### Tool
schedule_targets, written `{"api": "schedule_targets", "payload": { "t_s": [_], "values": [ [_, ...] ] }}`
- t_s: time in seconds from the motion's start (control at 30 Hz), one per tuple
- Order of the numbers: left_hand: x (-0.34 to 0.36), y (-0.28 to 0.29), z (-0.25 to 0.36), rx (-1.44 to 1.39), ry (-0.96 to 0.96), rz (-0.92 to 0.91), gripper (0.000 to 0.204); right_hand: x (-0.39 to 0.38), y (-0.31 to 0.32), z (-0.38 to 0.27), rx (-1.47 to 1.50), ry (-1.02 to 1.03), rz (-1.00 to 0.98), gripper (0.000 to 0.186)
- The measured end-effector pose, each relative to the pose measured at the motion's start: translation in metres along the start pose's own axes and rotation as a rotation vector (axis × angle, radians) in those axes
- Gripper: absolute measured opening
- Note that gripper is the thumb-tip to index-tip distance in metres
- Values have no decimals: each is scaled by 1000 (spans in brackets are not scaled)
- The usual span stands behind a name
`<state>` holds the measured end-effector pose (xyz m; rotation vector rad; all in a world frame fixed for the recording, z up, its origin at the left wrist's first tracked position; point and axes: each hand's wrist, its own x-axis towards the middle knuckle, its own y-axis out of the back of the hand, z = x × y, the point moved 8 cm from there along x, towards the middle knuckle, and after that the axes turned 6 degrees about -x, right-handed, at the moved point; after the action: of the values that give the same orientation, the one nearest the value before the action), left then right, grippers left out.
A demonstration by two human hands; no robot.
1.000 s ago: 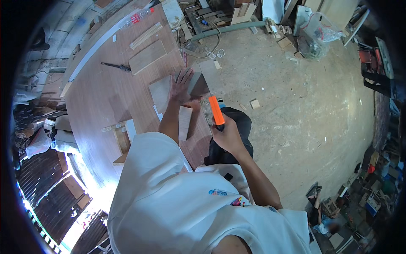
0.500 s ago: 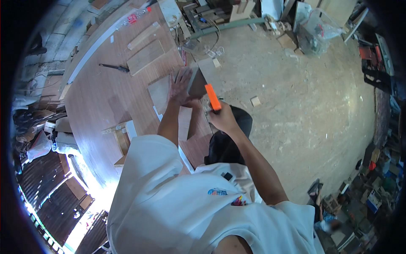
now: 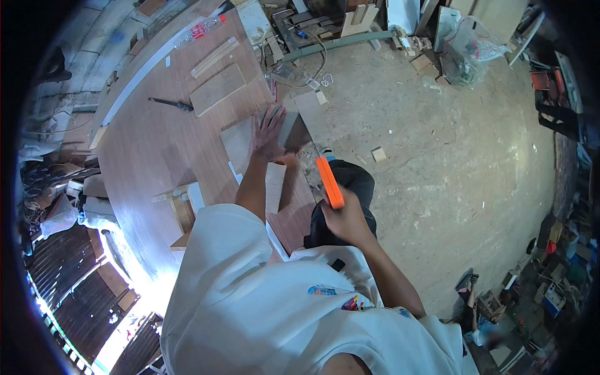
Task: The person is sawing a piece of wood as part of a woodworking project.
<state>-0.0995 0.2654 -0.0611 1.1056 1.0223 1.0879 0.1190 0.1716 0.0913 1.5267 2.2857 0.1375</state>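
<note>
My left hand point(image 3: 269, 139) lies flat with its fingers spread on a wooden board point(image 3: 236, 139) at the right edge of the worktable. My right hand point(image 3: 345, 215) grips the orange handle of a handsaw point(image 3: 329, 182), just off the table edge and above my dark-trousered leg. From the handle the saw's thin blade runs up and left toward the board's right side; how deep it sits in the wood I cannot tell. Below my left wrist a pale wooden block point(image 3: 274, 187) rests on the tabletop.
On the wood-grain table point(image 3: 140, 137) lie a dark slim tool point(image 3: 170, 103), a flat board point(image 3: 217, 89), narrow strips point(image 3: 214, 57) and a clear bottle point(image 3: 201, 28). A small wooden frame point(image 3: 181, 212) stands near my left. Offcuts and a plastic bag point(image 3: 469, 53) are on the floor. Another person point(image 3: 476, 312) is at lower right.
My right hand has drawn the saw back toward me, so its orange handle is lower and slightly farther right. My left hand stays flat on the board.
</note>
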Motion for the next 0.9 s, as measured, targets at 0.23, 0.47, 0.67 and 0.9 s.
{"api": "schedule_targets", "payload": {
  "t_s": [0.23,0.47,0.67,0.9],
  "values": [
    [5,-11,7,-189,-30,42,129,4,-3,-2,16,-44,18,9],
    [-28,9,-25,-106,15,53,127,-63,19,-58,12,-122,-130,12],
    [2,-17,1,-193,-50,73,126,81,-17,13,46,-136,-70,9],
    [-16,-4,-8,-67,8,-35,131,-50,19,-34,84,-124,-120,15]
  ]
}}
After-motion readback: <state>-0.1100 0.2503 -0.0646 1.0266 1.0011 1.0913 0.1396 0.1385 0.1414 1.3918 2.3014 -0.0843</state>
